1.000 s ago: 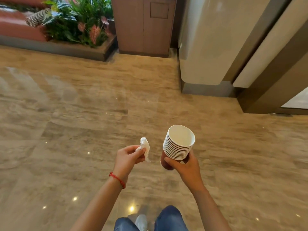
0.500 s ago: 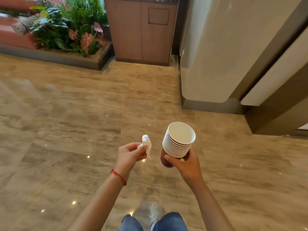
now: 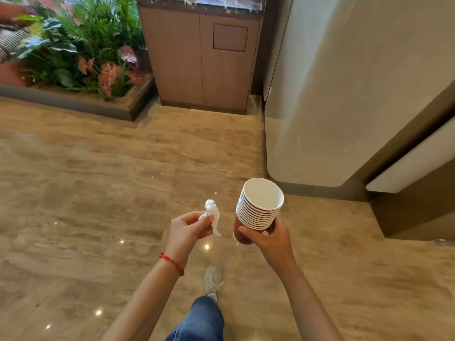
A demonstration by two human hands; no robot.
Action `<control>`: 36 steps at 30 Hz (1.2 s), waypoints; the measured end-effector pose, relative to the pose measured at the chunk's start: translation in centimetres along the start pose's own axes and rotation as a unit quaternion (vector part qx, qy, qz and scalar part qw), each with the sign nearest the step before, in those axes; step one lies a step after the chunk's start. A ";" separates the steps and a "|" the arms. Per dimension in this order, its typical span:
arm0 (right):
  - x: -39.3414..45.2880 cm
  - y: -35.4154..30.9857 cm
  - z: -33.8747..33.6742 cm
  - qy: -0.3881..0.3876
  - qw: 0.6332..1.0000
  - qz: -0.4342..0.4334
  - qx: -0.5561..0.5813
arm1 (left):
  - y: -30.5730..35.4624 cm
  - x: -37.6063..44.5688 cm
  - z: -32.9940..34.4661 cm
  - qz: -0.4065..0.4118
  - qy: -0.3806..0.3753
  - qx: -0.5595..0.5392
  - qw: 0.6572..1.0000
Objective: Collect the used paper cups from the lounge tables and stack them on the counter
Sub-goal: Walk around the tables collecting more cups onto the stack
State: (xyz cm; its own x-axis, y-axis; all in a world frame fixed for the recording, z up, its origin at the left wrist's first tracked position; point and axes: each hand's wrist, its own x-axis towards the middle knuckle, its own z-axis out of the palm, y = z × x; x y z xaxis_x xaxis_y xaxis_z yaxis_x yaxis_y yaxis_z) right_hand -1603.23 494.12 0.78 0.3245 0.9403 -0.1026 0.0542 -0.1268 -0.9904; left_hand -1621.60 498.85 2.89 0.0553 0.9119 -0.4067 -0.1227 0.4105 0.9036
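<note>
Right hand (image 3: pixel 267 238): fingers and thumb curled round the lower part of a stack of paper cups (image 3: pixel 258 207); thumb lies across the near side, fingertips wrap the far side.
Stack of paper cups: held in the air in front of the body, tilted so the open mouth faces up and toward the camera. White rims nested tightly, one above another; white inside; the bottom cup's outer wall is reddish-brown. Inside of the top cup looks dry, though the bottom is partly out of view.
Left hand (image 3: pixel 187 230): thumb and fingertips pinch a crumpled white tissue (image 3: pixel 212 214); the other fingers are curled in behind.
Tissue: wad sticks up above the fingers, a twisted tail hangs down below them. Just beside the cup stack, not touching it.
Left wrist: red string bracelet (image 3: pixel 172 263).
Floor (image 3: pixel 98 193): polished beige stone with brown veining, small bright light reflections.
Lower body: blue jeans leg (image 3: pixel 202 321) and a light sneaker (image 3: pixel 213 283) forward on the floor, below and between the hands.
Counter (image 3: pixel 202 57): wooden cabinet with a dark marble top, straight ahead, well apart from the hands; a small square panel in its right door.
Planter (image 3: pixel 81 52): green and pink leaves in a low dark-edged bed, left of the counter.
Wall (image 3: pixel 344 82): cream rounded corner with a dark base strip, right of the counter.
</note>
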 end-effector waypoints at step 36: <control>72.1 -9.3 4.4 -0.023 0.999 -0.020 -0.013 | 28.0 64.0 17.9 0.013 0.022 -0.012 1.000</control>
State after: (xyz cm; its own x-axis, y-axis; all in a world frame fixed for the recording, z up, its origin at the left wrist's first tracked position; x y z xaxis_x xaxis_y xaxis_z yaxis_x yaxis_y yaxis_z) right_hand -1584.49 564.45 2.15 0.2776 0.9583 -0.0682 0.0904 -0.0968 -0.9912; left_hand -1603.77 568.74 4.55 0.0074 0.9209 -0.3898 -0.1469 0.3866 0.9105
